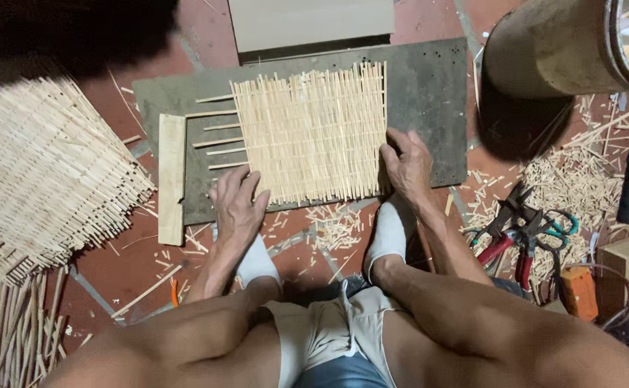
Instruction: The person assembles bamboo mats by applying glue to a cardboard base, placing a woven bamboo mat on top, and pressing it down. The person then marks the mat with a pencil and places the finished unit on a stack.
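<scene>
Two hands flat on mat, fingers spread, gripping nothing: my left hand at lower-left corner, right hand at right edge. Mat lies on board. Light, springy, loose strips likely slip; hold by edges.

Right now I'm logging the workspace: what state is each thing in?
woven bamboo mat: flat on the board, loose strips sticking out on one side
left hand: palm down at mat's near corner
right hand: pressing mat's edge
grey board: flat on floor
finished mats: stacked
pliers: lying unused
</scene>
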